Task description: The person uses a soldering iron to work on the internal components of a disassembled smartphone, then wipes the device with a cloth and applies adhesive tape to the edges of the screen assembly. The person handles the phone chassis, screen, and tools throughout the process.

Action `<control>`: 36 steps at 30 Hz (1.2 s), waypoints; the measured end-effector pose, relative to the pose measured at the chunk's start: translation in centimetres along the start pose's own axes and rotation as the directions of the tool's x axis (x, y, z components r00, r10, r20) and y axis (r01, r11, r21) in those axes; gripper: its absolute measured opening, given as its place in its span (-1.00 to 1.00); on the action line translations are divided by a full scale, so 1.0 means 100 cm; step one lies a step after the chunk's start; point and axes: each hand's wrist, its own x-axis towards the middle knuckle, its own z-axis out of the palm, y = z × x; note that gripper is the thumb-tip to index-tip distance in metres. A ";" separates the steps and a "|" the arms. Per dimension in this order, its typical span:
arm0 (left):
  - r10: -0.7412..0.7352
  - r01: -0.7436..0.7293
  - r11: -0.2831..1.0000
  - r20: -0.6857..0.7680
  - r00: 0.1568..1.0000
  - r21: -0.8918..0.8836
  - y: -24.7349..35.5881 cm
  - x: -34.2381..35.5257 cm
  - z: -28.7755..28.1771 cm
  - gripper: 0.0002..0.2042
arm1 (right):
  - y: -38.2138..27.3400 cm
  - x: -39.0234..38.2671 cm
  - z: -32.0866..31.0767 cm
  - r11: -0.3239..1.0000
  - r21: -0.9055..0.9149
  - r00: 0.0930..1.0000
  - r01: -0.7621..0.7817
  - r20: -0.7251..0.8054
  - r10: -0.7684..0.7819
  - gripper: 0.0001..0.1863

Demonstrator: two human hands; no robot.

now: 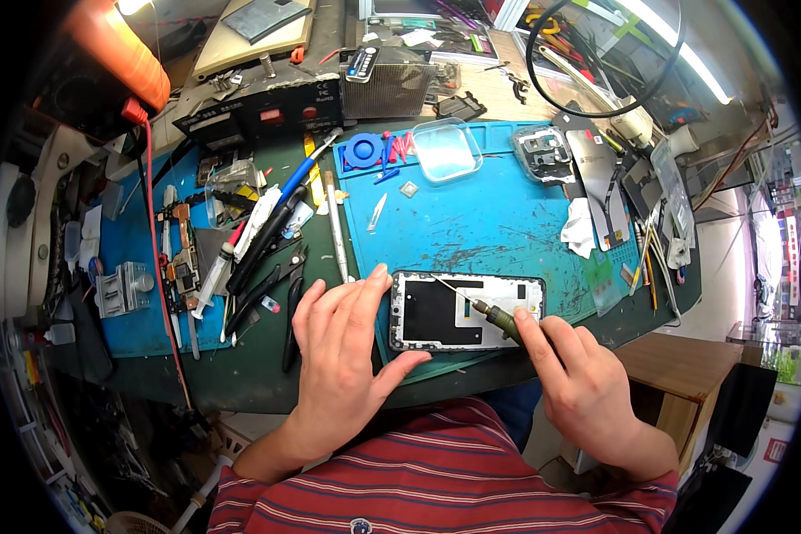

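Note:
A phone frame with a silver-and-black inside face (498, 336) lies lengthwise on the blue work mat (418, 236). My left hand (343, 343) has its fingers stretched and spread at the frame's left end. Its thumb rests along the lower edge, and the index fingertip is by the upper left corner. In my right hand (583, 374) is a precision screwdriver (500, 320) with a green handle, held under the index finger. Its thin shaft slants up and left over the frame, the tip close to the top edge. Whether the tip touches a screw is too small to tell.
Pliers (256, 298), a syringe (212, 283) and a blue-handled brush (298, 178) lie left of the mat. A clear plastic box (447, 151) and a blue round holder (363, 151) stand at the back. Phone parts (543, 153) and crumpled tissue (578, 227) are at the right.

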 end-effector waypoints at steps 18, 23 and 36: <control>0.004 -0.004 1.000 0.000 1.000 -0.003 -0.001 0.000 0.000 -0.06 | -0.003 0.014 0.000 0.999 0.021 1.000 0.025 -0.004 -0.025 -0.29; -0.003 0.003 1.000 0.002 1.000 -0.006 -0.001 -0.001 -0.001 -0.07 | 0.008 -0.003 0.000 0.999 0.038 0.999 -0.034 -0.003 0.034 -0.28; -0.002 0.002 1.000 -0.002 1.000 0.003 -0.001 -0.001 0.000 -0.06 | 0.009 -0.008 0.004 0.997 0.063 0.999 -0.054 0.004 0.054 -0.27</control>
